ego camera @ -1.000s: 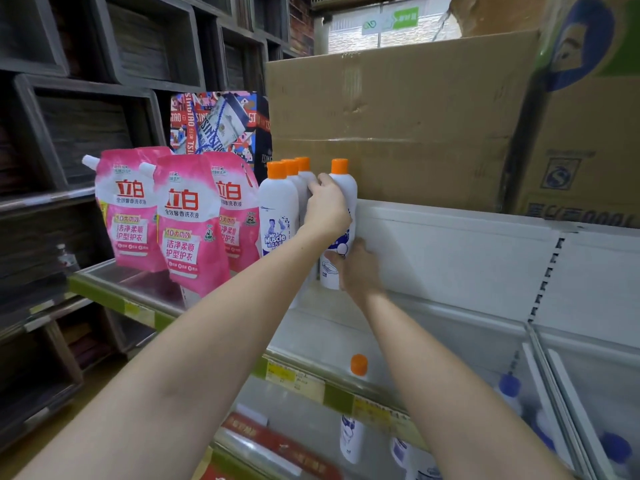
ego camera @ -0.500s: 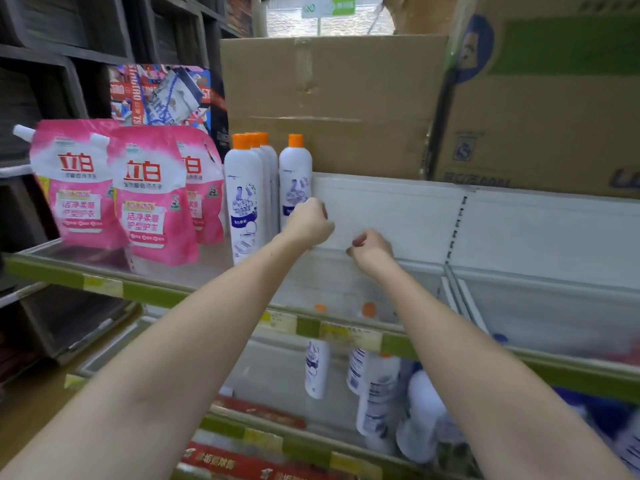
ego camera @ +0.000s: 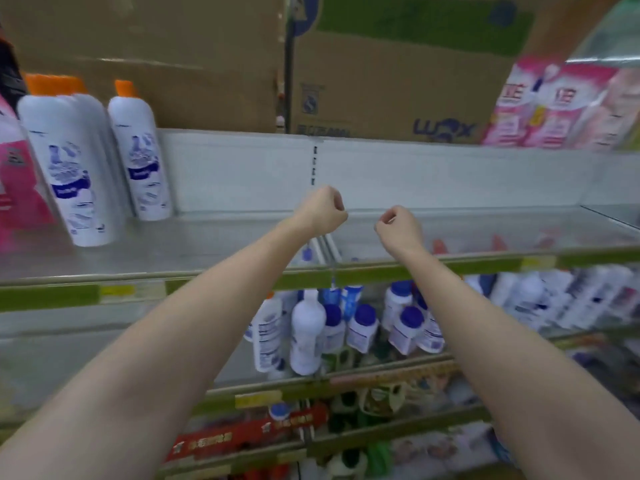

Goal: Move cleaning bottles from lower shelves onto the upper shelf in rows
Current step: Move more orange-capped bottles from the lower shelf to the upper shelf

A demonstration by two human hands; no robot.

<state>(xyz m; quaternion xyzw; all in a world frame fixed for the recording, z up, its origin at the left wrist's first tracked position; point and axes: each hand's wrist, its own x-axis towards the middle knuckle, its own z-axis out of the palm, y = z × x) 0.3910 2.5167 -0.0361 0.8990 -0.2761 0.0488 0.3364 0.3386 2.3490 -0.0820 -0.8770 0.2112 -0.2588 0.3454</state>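
Bare left hand [ego camera: 323, 209] and right hand [ego camera: 398, 226] curled loosely, holding nothing.

Behind the shelving I see two cardboard boxes side by side: a plain brown box [ego camera: 145, 60] on the left, a printed box [ego camera: 398, 81] with green panel and blue lettering on the right. Pink pouches [ego camera: 554, 105] far right, blurred. Another pink pouch [ego camera: 17, 181] at left edge.
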